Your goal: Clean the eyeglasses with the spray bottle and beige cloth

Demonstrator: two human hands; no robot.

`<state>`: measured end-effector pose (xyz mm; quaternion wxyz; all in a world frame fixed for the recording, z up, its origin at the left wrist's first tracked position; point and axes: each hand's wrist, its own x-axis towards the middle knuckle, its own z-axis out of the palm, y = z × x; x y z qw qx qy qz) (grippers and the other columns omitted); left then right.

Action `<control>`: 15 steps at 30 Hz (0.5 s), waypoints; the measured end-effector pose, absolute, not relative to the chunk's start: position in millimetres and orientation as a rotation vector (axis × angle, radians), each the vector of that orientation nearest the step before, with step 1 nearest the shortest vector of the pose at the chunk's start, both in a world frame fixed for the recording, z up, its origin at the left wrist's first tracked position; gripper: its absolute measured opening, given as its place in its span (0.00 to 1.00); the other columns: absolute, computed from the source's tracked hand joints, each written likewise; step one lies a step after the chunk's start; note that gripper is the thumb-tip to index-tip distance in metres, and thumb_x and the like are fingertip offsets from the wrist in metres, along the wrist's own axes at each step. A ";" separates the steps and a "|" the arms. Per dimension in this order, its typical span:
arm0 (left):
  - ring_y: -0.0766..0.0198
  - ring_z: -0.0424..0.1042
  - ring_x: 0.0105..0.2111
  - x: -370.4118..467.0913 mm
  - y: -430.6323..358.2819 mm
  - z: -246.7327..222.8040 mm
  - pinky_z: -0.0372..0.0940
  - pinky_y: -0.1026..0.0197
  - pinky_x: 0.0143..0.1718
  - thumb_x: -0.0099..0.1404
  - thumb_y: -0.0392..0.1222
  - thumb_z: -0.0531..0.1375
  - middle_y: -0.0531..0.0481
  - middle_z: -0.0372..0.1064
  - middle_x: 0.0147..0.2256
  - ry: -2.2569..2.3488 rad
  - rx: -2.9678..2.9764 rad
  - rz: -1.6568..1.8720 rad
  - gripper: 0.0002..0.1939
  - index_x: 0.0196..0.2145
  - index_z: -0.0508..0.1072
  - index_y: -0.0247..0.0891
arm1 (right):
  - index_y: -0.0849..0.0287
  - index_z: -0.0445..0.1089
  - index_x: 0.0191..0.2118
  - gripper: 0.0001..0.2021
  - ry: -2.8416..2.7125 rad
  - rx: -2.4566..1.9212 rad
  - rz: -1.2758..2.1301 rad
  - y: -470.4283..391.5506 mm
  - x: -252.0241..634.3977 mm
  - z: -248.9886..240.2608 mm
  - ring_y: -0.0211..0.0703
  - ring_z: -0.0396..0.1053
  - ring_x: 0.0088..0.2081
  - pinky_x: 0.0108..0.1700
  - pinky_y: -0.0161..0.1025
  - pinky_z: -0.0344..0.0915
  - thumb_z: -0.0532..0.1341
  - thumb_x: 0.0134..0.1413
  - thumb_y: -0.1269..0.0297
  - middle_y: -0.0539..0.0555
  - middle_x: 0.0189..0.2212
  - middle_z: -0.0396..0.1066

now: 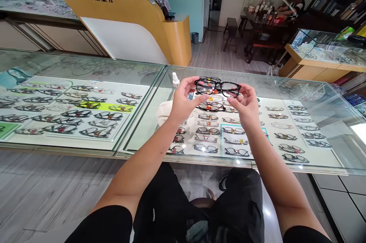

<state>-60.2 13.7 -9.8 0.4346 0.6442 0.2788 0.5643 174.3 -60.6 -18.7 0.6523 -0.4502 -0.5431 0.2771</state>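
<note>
A pair of black-framed eyeglasses (219, 88) is held up over the glass display case, its lenses side by side. On the left end of the frame, my left hand (184, 100) is closed with thumb and fingers. My right hand (247, 105) pinches the other end. Just below the held pair, more black glasses (211, 107) show between my hands; whether they lie on the glass top or inside the case, I cannot tell. Beside my left hand stand a white spray bottle (175, 79) and, partly behind my forearm, a white cloth-like item (164, 111).
Rows of eyeglasses fill the glass display case (323, 164) and the adjoining case (137, 63) at left. Beyond them is a yellow counter (177, 41) with a person behind it. Another person (294, 4) sits at a dark table, back right, near a stool (231, 31).
</note>
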 end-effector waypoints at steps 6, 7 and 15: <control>0.50 0.80 0.58 -59.5 12.8 -8.3 0.72 0.44 0.66 0.51 0.55 0.84 0.40 0.81 0.57 0.643 1.583 1.382 0.43 0.59 0.74 0.44 | 0.44 0.66 0.58 0.36 -1.139 -0.956 0.685 -60.1 173.9 -17.7 0.58 0.82 0.58 0.65 0.61 0.79 0.81 0.48 0.49 0.56 0.57 0.73; 0.50 0.80 0.58 -59.3 12.8 -8.2 0.72 0.44 0.66 0.51 0.54 0.84 0.40 0.81 0.57 0.634 1.572 1.375 0.43 0.59 0.74 0.44 | 0.44 0.66 0.58 0.35 -1.144 -0.956 0.680 -60.6 173.8 -17.1 0.59 0.81 0.59 0.65 0.61 0.78 0.80 0.48 0.49 0.56 0.57 0.73; 0.51 0.81 0.58 -58.4 18.3 -12.8 0.76 0.47 0.63 0.54 0.51 0.83 0.40 0.81 0.57 0.533 1.353 1.241 0.38 0.58 0.75 0.44 | 0.39 0.65 0.68 0.40 -1.313 -0.908 0.629 -66.7 179.8 -6.1 0.56 0.78 0.63 0.67 0.60 0.77 0.78 0.54 0.45 0.56 0.61 0.74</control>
